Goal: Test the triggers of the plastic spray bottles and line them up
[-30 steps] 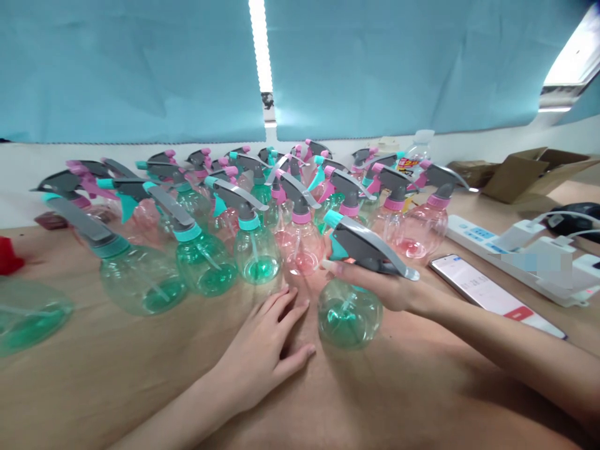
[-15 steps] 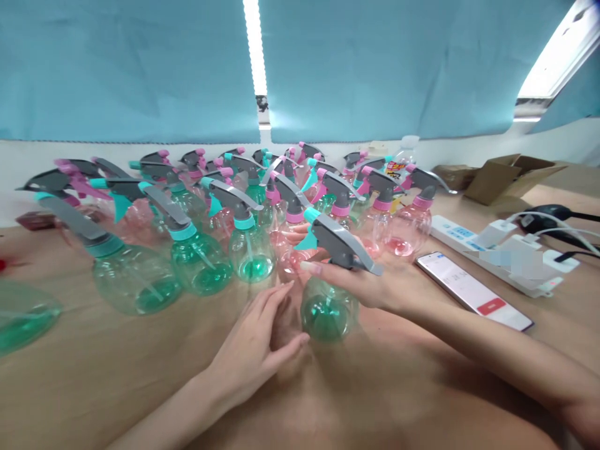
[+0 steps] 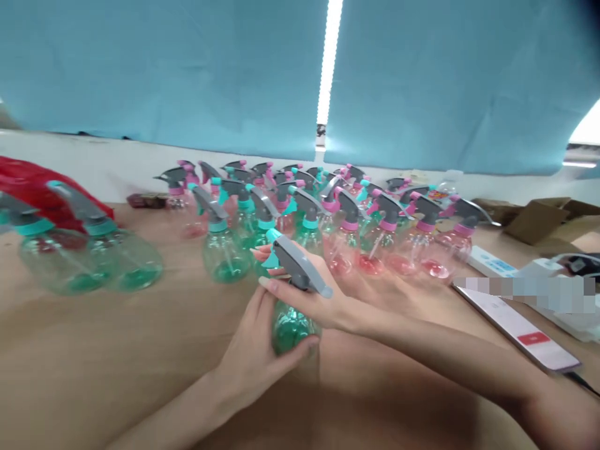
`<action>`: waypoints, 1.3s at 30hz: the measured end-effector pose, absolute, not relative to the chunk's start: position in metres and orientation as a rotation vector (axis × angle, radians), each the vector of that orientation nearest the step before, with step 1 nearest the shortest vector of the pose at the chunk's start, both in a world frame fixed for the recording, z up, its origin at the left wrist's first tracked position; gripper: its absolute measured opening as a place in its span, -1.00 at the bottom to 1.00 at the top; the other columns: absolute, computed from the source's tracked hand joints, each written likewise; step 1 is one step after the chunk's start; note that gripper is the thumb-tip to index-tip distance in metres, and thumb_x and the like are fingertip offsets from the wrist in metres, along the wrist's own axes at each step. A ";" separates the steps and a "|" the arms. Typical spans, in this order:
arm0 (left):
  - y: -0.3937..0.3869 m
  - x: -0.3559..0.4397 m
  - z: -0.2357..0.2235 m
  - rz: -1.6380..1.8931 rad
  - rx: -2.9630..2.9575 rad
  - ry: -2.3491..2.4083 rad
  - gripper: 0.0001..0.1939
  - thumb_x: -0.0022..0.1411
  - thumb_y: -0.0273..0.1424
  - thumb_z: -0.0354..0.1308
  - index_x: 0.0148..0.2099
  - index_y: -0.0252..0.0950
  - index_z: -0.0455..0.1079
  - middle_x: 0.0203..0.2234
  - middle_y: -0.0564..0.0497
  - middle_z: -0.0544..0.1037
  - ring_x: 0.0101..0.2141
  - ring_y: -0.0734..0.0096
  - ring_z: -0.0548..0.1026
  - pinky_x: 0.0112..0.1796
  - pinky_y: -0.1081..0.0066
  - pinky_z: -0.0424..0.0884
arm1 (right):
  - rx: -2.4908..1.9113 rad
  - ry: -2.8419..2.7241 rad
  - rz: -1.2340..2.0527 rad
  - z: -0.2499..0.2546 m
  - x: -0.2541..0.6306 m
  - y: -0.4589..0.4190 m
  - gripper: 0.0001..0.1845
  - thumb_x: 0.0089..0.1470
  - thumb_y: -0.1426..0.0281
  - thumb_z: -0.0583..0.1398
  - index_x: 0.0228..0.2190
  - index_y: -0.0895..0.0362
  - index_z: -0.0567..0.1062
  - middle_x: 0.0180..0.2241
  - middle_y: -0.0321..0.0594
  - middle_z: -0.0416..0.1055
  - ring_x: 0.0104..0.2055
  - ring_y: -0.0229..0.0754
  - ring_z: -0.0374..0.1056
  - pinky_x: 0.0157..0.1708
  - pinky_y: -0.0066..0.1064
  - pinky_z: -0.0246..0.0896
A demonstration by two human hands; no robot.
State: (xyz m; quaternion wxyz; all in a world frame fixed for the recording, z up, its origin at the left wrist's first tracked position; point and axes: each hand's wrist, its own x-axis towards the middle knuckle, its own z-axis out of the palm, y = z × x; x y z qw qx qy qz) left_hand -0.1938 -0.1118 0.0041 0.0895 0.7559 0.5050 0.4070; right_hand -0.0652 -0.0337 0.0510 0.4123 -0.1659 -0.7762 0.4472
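A green spray bottle [image 3: 291, 328] with a grey and turquoise trigger head is between my two hands. My left hand [image 3: 255, 350] is wrapped round the lower body, its thumb across the near side. My right hand [image 3: 319, 297] closes round the neck just under the spray head, with the thumb on the near side and some fingers behind the bottle. Green liquid shows inside it. Right behind it stand a green spray bottle [image 3: 229, 259] with a turquoise collar and a pink spray bottle [image 3: 341, 250] with a pink collar.
Several more pink and green spray bottles crowd the back. Two green ones, including one bottle [image 3: 126, 259], stand at the left before a red bag [image 3: 28, 178]. At the right lie a phone [image 3: 520, 328], a power strip [image 3: 492, 262] and a cardboard box [image 3: 537, 222].
My left hand has come up to the held bottle and now grips its body. The view has swung left, bringing the red bag in. My right hand still holds the neck.
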 end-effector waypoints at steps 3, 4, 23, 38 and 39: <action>-0.134 -0.219 0.008 1.239 2.228 1.680 -0.36 0.23 -0.22 0.17 0.27 -0.06 -0.04 0.08 -0.09 0.31 0.07 -0.04 0.33 0.01 0.03 0.36 | -0.348 -1.970 1.177 0.053 -0.098 -0.047 -0.60 0.03 0.26 0.24 -0.07 0.06 0.36 -0.04 -0.18 0.42 -0.09 -0.12 0.45 -0.13 -0.26 0.42; -0.141 -0.227 0.009 1.254 2.233 1.741 -0.35 0.23 -0.23 0.18 0.27 -0.04 -0.05 0.08 -0.08 0.30 0.07 -0.05 0.34 0.01 0.05 0.37 | -0.330 -1.977 1.190 0.053 -0.109 -0.051 -0.60 0.04 0.25 0.24 -0.08 0.07 0.36 -0.03 -0.17 0.40 -0.11 -0.14 0.46 -0.14 -0.28 0.42; -0.169 -0.351 0.016 1.343 2.253 2.284 -0.53 0.22 -0.05 0.18 0.08 -0.11 0.17 -0.12 0.00 0.47 -0.10 0.02 0.47 -0.08 0.10 0.38 | -0.385 -2.704 0.645 0.135 -0.157 -0.018 -0.59 0.04 0.23 0.25 -0.07 0.11 0.47 -0.07 -0.15 0.50 -0.13 -0.14 0.44 -0.19 -0.32 0.34; -0.123 -0.381 0.031 0.936 2.433 2.599 -0.50 0.19 -0.03 0.20 -0.02 -0.32 0.35 -0.16 -0.18 0.49 -0.11 -0.07 0.41 -0.19 0.10 0.32 | -0.650 -2.367 -0.176 0.133 -0.188 0.017 -0.77 0.11 0.34 0.15 -0.22 0.19 0.48 -0.18 -0.06 0.49 -0.12 0.01 0.38 -0.14 -0.22 0.19; -0.120 -0.381 0.032 0.912 2.443 2.606 -0.52 0.18 -0.04 0.21 -0.03 -0.31 0.36 -0.17 -0.18 0.50 -0.12 -0.08 0.41 -0.20 0.10 0.31 | -0.661 -2.372 -0.175 0.131 -0.189 0.019 -0.76 0.11 0.33 0.15 -0.21 0.20 0.48 -0.18 -0.05 0.49 -0.13 0.02 0.38 -0.16 -0.22 0.19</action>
